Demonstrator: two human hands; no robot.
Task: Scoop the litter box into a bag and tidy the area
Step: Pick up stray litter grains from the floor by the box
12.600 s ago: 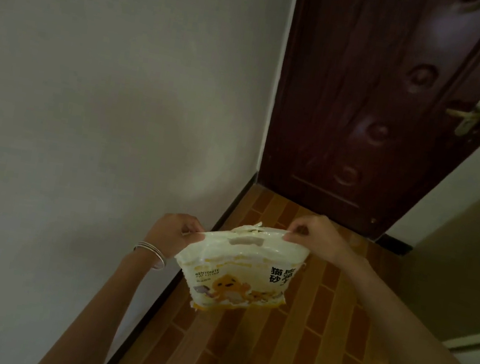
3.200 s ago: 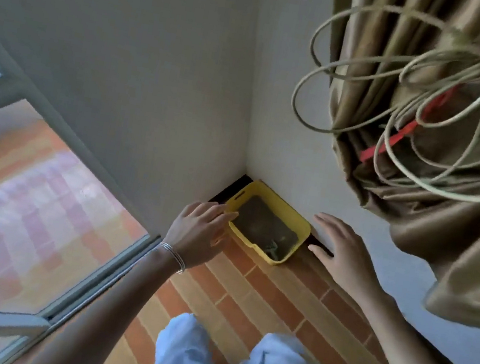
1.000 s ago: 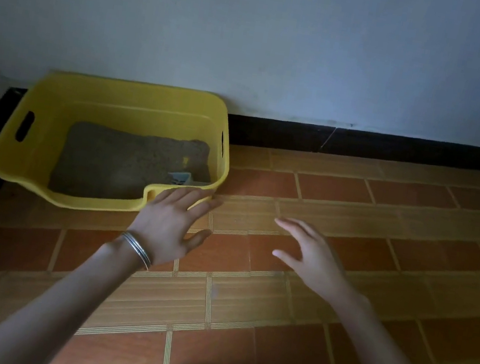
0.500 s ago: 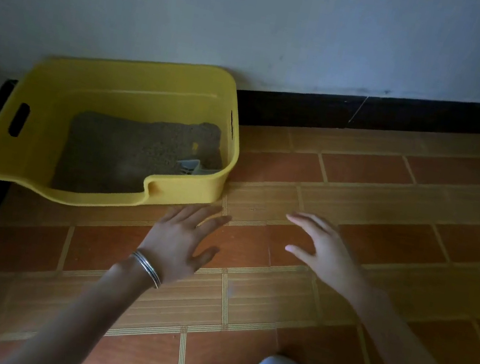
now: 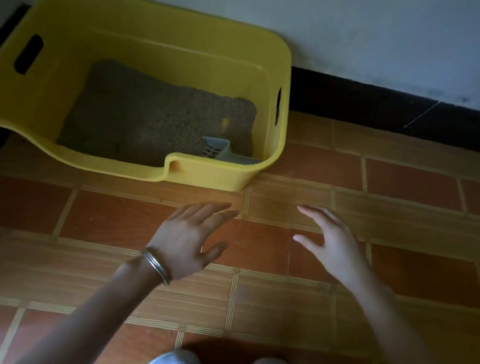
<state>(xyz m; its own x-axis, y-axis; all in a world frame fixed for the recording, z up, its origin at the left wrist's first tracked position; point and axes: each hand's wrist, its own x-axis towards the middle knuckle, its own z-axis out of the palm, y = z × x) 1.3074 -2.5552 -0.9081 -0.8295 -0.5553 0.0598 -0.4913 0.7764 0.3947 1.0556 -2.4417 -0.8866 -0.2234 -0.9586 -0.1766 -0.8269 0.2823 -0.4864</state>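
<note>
1. Since half a second earlier, your two hands have drawn slightly back from the yellow plastic litter box (image 5: 147, 41); the box itself has not shifted along the wall, and only your viewpoint has changed.
2. Your left hand (image 5: 189, 236), wearing thin metal bangles (image 5: 156, 266) at the wrist, hovers over the orange-brown brick-pattern floor tiles (image 5: 407, 271). Its fingers (image 5: 215, 212) are spread and extended, holding nothing.
3. Your right hand (image 5: 332, 243) hovers likewise, fingers (image 5: 312, 212) spread loosely and pointing up-left, empty.
4. The litter box lies ahead of both sets of fingertips and to their left, apart from them, its back against the pale wall (image 5: 322, 12) and black skirting (image 5: 401, 109). Its long axis runs left to right, across your reach.
5. Inside, grey-brown granular litter (image 5: 155, 111) covers the floor of the box. A grey slotted plastic scoop (image 5: 215, 148) rests on it in the near right corner, the blade towards the middle, just behind the near rim.
6. Key relation: the scoop lies just beyond your left fingertips, over the rim. Your left hand is judged nearer; the right must cross leftwards to reach it.
7. No bag is in view, so scooping appears not yet begun.
</note>
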